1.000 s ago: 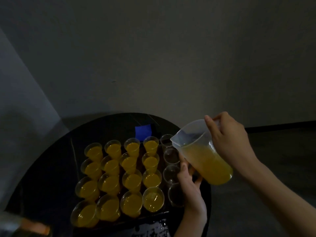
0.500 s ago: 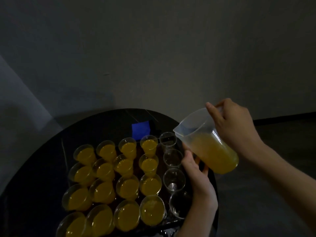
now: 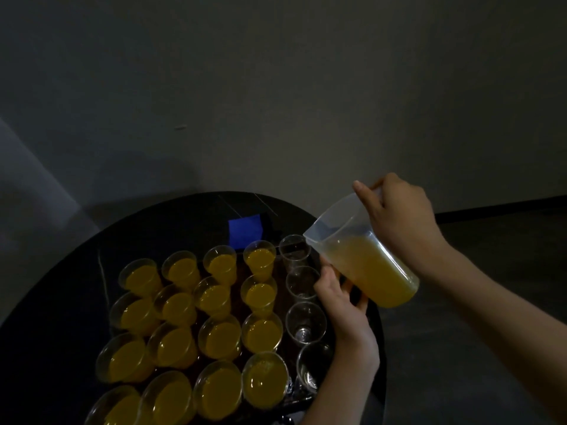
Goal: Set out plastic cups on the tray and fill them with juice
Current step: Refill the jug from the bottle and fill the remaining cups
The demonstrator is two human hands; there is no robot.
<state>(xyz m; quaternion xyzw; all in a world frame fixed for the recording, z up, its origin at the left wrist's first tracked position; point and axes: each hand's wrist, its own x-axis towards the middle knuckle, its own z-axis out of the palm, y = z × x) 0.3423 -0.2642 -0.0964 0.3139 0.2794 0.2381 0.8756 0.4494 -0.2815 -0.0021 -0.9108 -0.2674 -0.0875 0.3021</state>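
Note:
Several clear plastic cups filled with orange juice stand in rows on a dark tray. Along the tray's right side stands a column of empty clear cups. My right hand grips a translucent jug about half full of juice, tilted with its spout over the far empty cup. No juice is seen leaving the spout. My left hand rests at the tray's right edge, under the jug and next to the second empty cup; whether it grips anything is unclear.
The tray sits on a round black table against a grey wall. A blue square patch lies on the table behind the cups. The table's right edge is just beyond my left hand. The scene is dim.
The jug has moved up and toward the far empty cup, tilting slightly more. My left hand has slid forward along the tray's right edge. The camera has shifted, so the cups sit lower in view.

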